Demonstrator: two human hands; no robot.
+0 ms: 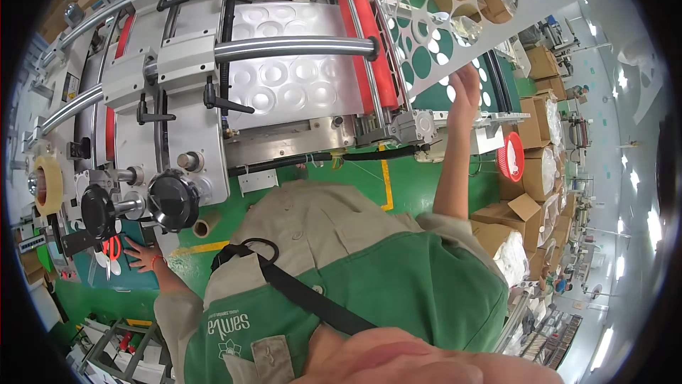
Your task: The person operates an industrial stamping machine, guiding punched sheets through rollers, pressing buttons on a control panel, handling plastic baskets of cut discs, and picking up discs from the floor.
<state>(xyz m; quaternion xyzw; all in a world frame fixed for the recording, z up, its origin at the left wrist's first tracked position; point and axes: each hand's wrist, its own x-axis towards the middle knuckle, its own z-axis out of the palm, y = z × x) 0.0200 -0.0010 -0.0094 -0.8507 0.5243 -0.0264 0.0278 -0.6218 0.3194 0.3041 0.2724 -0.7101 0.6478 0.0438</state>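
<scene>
Spread, our left hand [144, 256] sits left of the silver plate [291, 89]; rightward, our right hand [465, 88], pinch unclear, likely guides holed sheeting [522, 27]; even pulling seems next.

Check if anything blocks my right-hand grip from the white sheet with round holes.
Nothing visible does: your right-hand grip is at the lower edge of the white sheet, seemingly touching it, with no other object between them.

I wear a work shirt [398, 281], green across the chest and beige below; short beige sleeves [177, 316]; white printing [229, 323] beside a beige flap pocket [273, 357]; a black strap [312, 297] slanting across; a red band [155, 262] at my left hand's [144, 257] wrist.
</scene>
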